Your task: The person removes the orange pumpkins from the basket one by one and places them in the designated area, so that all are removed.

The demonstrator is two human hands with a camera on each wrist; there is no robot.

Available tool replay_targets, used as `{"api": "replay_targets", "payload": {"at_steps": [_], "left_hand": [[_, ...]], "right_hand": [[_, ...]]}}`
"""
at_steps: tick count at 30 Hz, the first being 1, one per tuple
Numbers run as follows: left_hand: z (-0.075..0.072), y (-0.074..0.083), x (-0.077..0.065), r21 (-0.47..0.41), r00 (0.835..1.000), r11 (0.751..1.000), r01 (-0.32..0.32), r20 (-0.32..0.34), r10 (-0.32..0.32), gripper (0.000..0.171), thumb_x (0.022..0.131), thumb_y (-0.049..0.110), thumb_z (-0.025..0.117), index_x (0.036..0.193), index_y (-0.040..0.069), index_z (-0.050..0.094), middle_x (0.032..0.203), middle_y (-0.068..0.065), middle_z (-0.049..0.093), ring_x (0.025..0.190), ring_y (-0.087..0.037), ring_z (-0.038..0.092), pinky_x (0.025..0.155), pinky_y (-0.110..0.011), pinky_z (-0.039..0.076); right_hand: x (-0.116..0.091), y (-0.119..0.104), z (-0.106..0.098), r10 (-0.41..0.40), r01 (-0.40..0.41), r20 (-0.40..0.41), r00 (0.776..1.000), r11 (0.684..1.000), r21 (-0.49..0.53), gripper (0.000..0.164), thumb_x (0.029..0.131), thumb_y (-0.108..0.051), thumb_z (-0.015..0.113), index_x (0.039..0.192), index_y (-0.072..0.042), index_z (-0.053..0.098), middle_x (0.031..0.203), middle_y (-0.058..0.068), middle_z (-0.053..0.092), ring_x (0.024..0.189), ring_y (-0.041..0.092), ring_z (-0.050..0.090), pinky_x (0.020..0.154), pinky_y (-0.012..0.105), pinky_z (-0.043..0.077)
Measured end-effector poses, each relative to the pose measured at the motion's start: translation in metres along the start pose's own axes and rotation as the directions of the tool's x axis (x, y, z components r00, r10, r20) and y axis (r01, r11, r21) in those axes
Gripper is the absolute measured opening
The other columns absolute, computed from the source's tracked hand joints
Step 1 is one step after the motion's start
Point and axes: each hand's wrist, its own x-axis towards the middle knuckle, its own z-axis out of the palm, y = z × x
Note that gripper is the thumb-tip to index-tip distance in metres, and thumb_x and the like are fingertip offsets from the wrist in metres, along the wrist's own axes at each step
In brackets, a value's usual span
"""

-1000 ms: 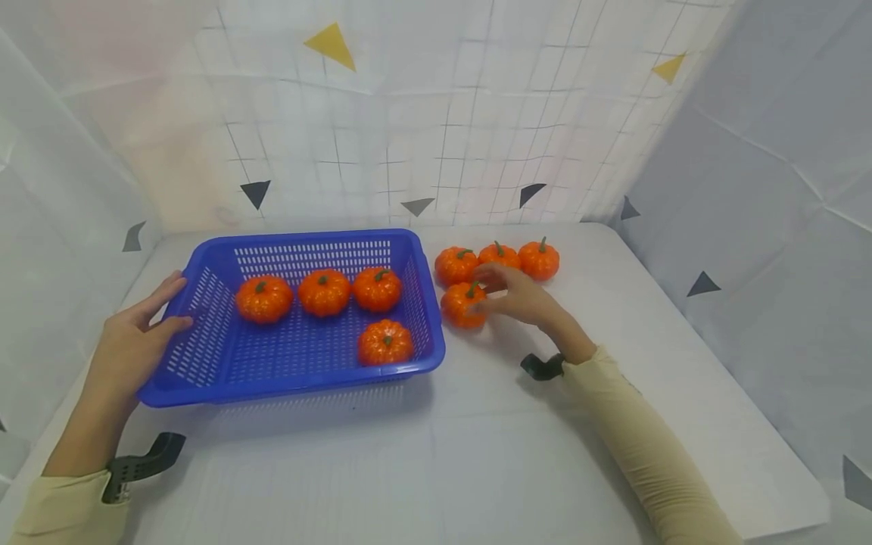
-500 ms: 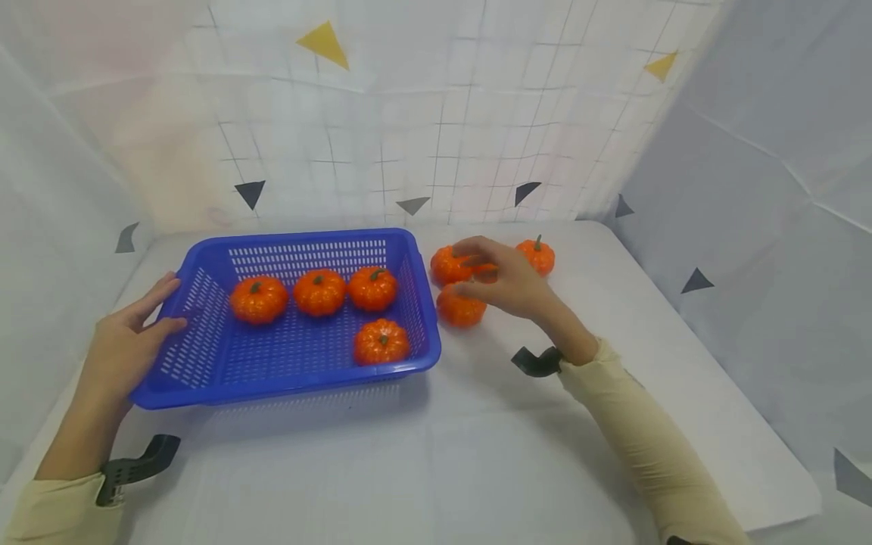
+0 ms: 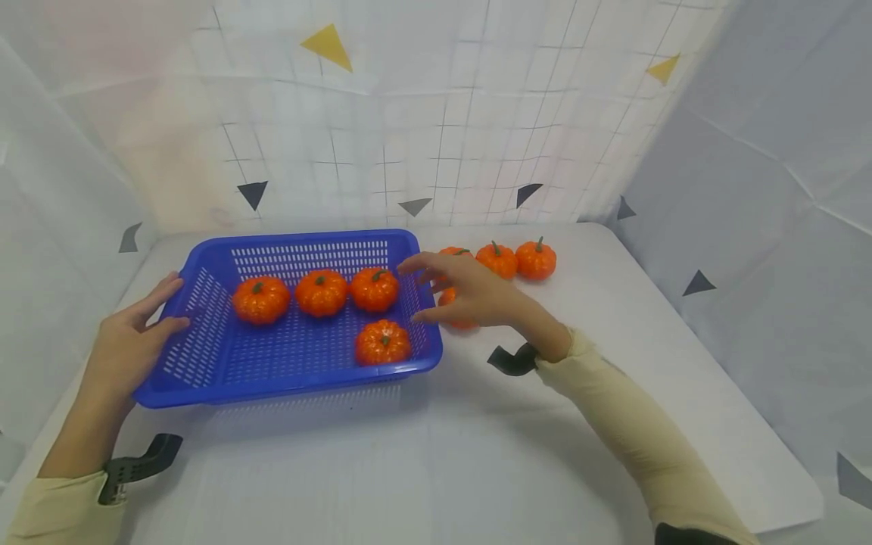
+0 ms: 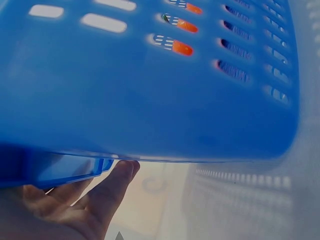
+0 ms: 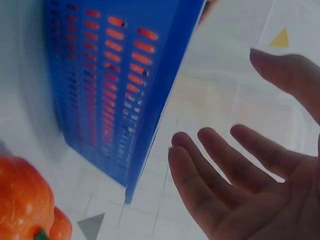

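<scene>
A blue perforated basket (image 3: 266, 391) with several small orange pumpkins (image 3: 321, 294) inside stands on the white table. At its left rim, my left hand (image 3: 129, 350) holds on, thumb and index fingertip on the edge. The left wrist view shows this hand (image 4: 97, 202) partly hidden behind the rim. My right hand (image 3: 480, 291) is over the basket's right rim, fingers spread and loosely bent. Nothing lies between its fingers in the right wrist view. Beneath it, two pumpkins beside the basket are partly covered in the head view, the nearer pumpkin (image 3: 450, 297) showing at its edges.
Right of the basket, at the back, sit an orange pumpkin (image 3: 497, 260) and another pumpkin (image 3: 535, 260) with green stems. White sheeting with a grid and coloured triangles hangs behind the table (image 3: 422, 469) and along its sides.
My right hand has moved left, away from the pumpkins beside the basket, to the basket's right rim. It carries nothing. My left hand stays on the left rim, and the pumpkins keep their places.
</scene>
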Motion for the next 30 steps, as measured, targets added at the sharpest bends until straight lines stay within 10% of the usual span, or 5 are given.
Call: {"api": "replay_targets", "payload": {"at_steps": [18,30], "left_hand": [[0.001,0.000,0.000,-0.009,1.000,1.000,-0.007,0.000,0.007,0.060,0.110,0.027,0.053,0.165,0.019,0.029,0.169,0.008,0.021,0.154,-0.041,0.015,0.117,-0.067,0.020],[0.000,0.002,-0.001,-0.013,1.000,1.000,0.001,0.002,-0.001,0.061,0.110,0.028,0.053,0.165,0.019,0.029,0.169,0.008,0.020,0.155,-0.039,0.012,0.118,-0.067,0.015]], "right_hand": [[0.039,-0.012,0.034,0.054,0.000,0.331,0.942,0.987,-0.159,0.065,0.090,-0.018,0.083,0.149,-0.010,0.055,0.148,0.002,0.057,0.137,0.016,0.049,0.114,0.029,0.039],[0.057,-0.012,0.054,0.177,-0.011,0.436,0.882,0.934,-0.357,0.070,0.090,-0.016,0.083,0.152,-0.010,0.052,0.150,0.007,0.056,0.136,0.021,0.051,0.113,0.037,0.044]]}}
